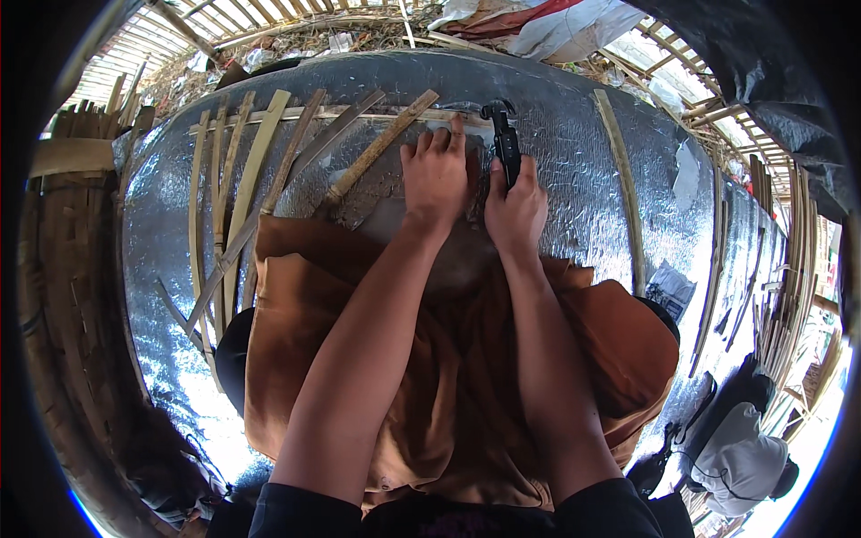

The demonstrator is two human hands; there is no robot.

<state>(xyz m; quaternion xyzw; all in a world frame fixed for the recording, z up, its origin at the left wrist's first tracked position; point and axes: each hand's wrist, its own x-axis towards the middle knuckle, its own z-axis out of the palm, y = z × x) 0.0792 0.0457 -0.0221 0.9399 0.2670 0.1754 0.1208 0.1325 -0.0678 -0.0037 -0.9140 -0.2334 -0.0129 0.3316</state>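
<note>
Down in the head view, beyond the brown cloth (309, 309) over my lap, a silver foil sheet (560, 166) spreads out, and on it lies the pale crosswise strip (390, 111), straight ahead of me and off to the left. Its long axis runs left to right, bowed a little by the lens. My left hand (435, 177) is the nearer one: the index finger reaches out, its tip on the strip close to the right-hand end, the other fingers curled. Whether they and the thumb pinch anything, I can't tell from up here.

Now over to my right hand (517, 206), just beside the left and a touch closer to me. It's wrapped around the lower handle of a black hammer (507, 148), firmly clamped. The handle points away from me, the top leaning slightly left, so it sits nearly square to the strip. And look at the head: right by the strip's right end, just to the right of my index fingertip. Touching or apart, I can't make out.

Left of my hands, slanting strips (377, 152) cross that long one, fanning back toward me. Well off to the right, a lone strip (621, 179) lies lengthwise, pointing away from me.
</note>
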